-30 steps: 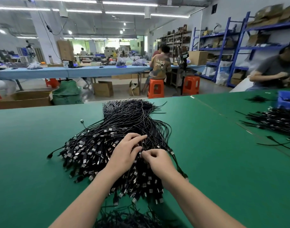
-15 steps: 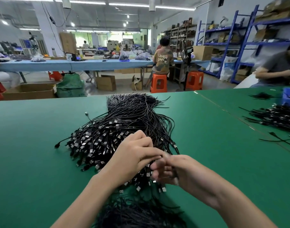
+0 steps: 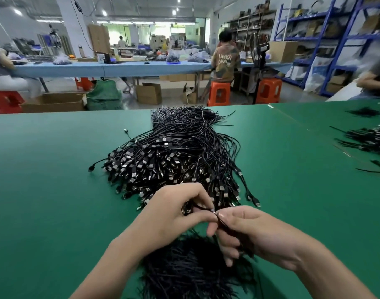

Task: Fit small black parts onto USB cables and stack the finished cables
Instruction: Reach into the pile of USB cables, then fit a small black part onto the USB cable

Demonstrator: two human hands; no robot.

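Green table top (image 3: 44,190), matte, filling the whole lower view. Nearest, at the bottom edge under both wrists: dark heap of thin cables (image 3: 193,270). Just above it, left hand (image 3: 174,214) with fingers curled, pinching the tip of one black cable (image 3: 219,222). Right hand (image 3: 249,231) touching it fingertip to fingertip, thumb and forefinger pinched on the same cable, other fingers curled round its length. Black part too small to tell. Beyond the hands, big pile of USB cables (image 3: 174,160), plugs fanned toward the viewer. Second pile (image 3: 370,139) far right. Past the table edge: cardboard box (image 3: 149,93), orange stools (image 3: 219,93), seated person (image 3: 225,59) at long blue bench (image 3: 120,69), blue shelving (image 3: 335,39).
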